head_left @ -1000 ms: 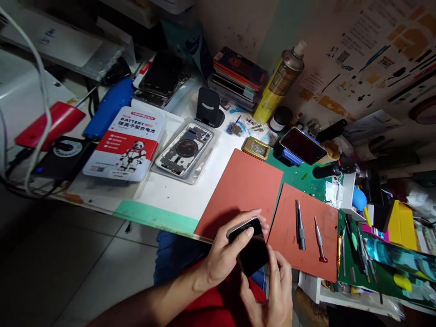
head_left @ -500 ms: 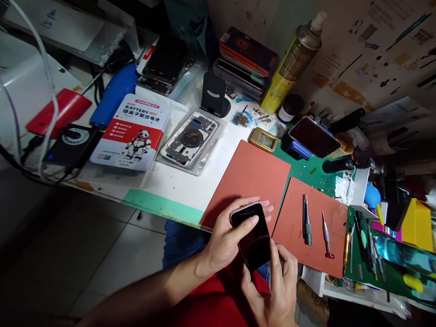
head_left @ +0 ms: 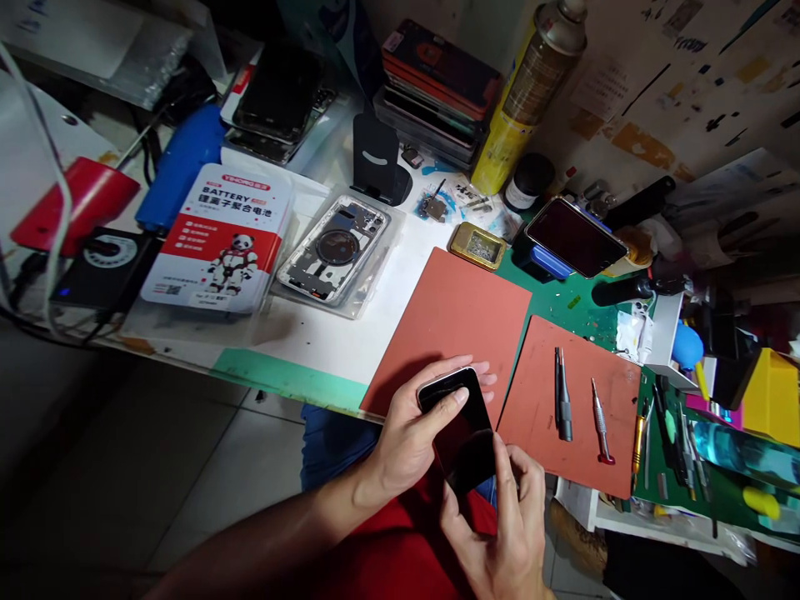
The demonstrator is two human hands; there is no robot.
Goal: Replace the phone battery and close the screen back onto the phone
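Note:
A black-screened phone [head_left: 466, 442] with a pale frame is held above my lap at the table's front edge. My left hand [head_left: 416, 429] wraps round its upper part, thumb on the screen and fingertips showing past the far side. Fingers and thumb of my right hand [head_left: 503, 508] pinch the lower end of the phone. Just beyond the phone lies a reddish-brown mat [head_left: 459, 308]. On a second mat [head_left: 537, 375] to the right rest two dark slim tools [head_left: 564, 400] and a silver screwdriver [head_left: 601, 421] with a red end.
An opened phone body [head_left: 337, 250] and a battery box [head_left: 218, 237] lie left of the mats. Behind stand a black stand [head_left: 375, 158], a small metal tin [head_left: 478, 246], a yellow spray can [head_left: 525, 100] and a propped phone [head_left: 575, 237]. Several tools crowd the right side.
The camera view has shifted slightly, so the table's objects sit a little further left and higher. Both hands keep nearly the same hold on the phone.

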